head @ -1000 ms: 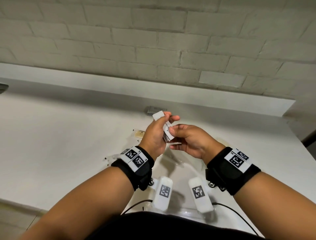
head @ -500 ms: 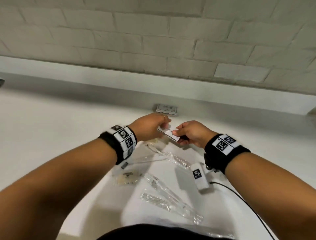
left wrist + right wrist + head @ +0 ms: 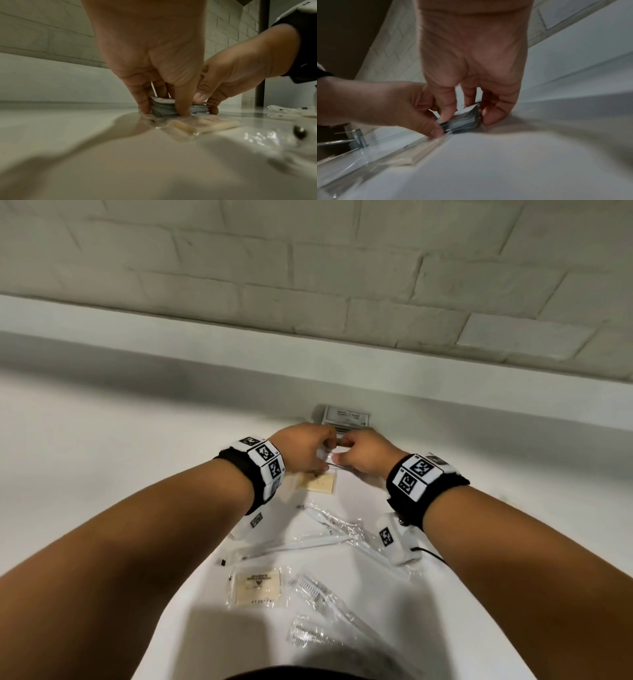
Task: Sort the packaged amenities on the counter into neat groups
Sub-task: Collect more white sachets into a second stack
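On the counter [image 3: 102,474], both hands — left hand [image 3: 150,54], right hand [image 3: 471,54] — pinching one sachet stack [image 3: 164,109].

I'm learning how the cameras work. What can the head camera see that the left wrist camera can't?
Only the head view shows the wrapped toothbrushes, the labelled sachets by the wall and both wristbands.

Only the left wrist view shows, side-on, that the stack of sachets sits on the counter.

Both show the left hand and right hand gripping that stack, with a tan packet in front.
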`<action>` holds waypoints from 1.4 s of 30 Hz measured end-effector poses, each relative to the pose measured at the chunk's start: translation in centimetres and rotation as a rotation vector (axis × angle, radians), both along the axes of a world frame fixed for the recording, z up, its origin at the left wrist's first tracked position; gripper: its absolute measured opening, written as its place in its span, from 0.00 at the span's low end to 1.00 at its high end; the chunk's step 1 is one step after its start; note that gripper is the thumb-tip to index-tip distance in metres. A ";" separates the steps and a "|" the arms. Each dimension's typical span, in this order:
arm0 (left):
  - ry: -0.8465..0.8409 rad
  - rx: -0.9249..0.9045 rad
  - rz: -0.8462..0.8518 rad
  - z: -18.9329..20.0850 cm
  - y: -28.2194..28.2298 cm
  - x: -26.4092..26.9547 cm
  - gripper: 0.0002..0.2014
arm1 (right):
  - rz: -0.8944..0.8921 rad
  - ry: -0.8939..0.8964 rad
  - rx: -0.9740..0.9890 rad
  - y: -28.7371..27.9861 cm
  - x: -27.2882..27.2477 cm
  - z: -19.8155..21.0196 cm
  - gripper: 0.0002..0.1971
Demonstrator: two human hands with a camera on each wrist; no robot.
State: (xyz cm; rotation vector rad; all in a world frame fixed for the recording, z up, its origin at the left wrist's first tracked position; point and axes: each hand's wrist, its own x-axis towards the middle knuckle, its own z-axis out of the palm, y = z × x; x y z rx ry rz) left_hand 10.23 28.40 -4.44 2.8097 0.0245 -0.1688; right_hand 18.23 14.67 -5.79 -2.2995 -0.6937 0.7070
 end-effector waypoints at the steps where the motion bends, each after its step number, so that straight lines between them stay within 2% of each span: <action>1: -0.003 -0.011 0.007 -0.2 -0.1 0.0 0.21 | 0.063 -0.037 -0.032 -0.1 -0.1 0.1 0.20; 3: -0.001 -0.030 0.020 -0.4 -0.2 0.0 0.20 | 0.203 -0.219 -0.206 -0.4 -0.2 0.6 0.28; 4: 0.002 -0.039 0.027 -0.4 -0.3 0.0 0.21 | 0.238 -0.296 -0.270 -0.5 -0.3 0.7 0.29; 9: 0.023 -0.075 0.030 -0.6 -1.3 -1.1 0.22 | 0.314 -0.441 -0.351 -1.5 -1.7 1.6 0.19; 16: 0.046 -0.097 0.077 -0.9 -2.5 -2.2 0.29 | 0.301 -0.457 -0.362 -2.7 -2.4 1.6 0.21; 24: 0.087 0.063 -0.009 0.2 -2.0 0.7 0.25 | 0.226 -0.448 -0.328 -2.1 -1.8 1.8 0.23; 28: 0.119 0.132 -0.052 0.4 -2.1 1.2 0.17 | 0.237 -0.426 -0.367 -1.7 -1.5 2.1 0.25; 30: 0.131 0.174 -0.107 0.0 -1.9 1.6 0.19 | 0.231 -0.446 -0.367 -1.7 -1.4 1.9 0.23; 31: 0.127 0.182 -0.125 -0.2 -1.7 1.8 0.20 | 0.228 -0.449 -0.367 -1.7 -1.5 1.8 0.23; 36: 0.086 0.195 -0.154 0.0 -1.5 1.7 0.12 | 0.227 -0.452 -0.363 -1.6 -1.5 1.9 0.22; 42: 0.071 0.142 -0.146 -0.4 -1.2 1.4 0.13 | 0.197 -0.440 -0.352 -1.8 -1.6 1.8 0.24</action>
